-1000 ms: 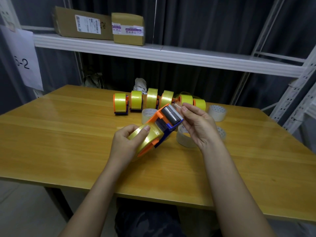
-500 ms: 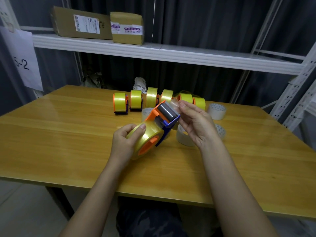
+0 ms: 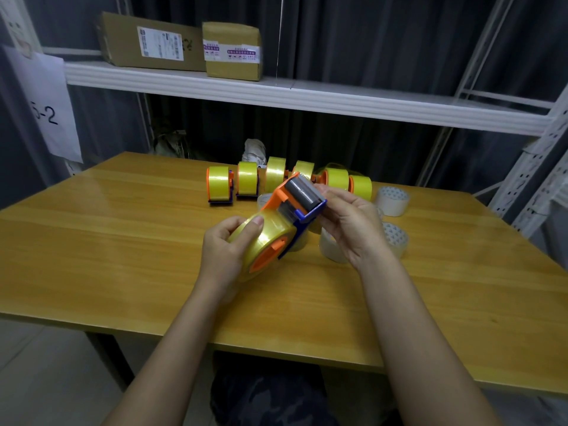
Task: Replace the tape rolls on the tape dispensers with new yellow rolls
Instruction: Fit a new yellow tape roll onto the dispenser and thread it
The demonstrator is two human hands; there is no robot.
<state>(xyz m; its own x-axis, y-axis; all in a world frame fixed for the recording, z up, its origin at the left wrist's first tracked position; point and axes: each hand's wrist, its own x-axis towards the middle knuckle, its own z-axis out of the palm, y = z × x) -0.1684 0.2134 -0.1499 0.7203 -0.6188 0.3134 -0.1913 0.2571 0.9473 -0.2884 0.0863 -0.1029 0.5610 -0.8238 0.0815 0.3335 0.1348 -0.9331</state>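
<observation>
An orange and blue tape dispenser [image 3: 292,207] loaded with a yellow roll [image 3: 267,238] is held above the wooden table [image 3: 123,241]. My left hand [image 3: 227,250] grips the yellow roll, thumb on top of it. My right hand [image 3: 353,222] holds the dispenser's head, fingertips at the grey roller [image 3: 302,193]. Behind them a row of several dispensers with yellow rolls [image 3: 276,179] stands on the table.
Two whitish tape rolls [image 3: 392,199] [image 3: 395,238] lie right of my right hand, and a clear roll [image 3: 330,249] sits partly hidden under it. A white shelf [image 3: 307,96] with two cardboard boxes [image 3: 184,44] runs above the table's far side.
The dispenser has tilted up and moved slightly away from me. My right fingers shifted from the tape's end at the cutter down onto the side of the roller head.
</observation>
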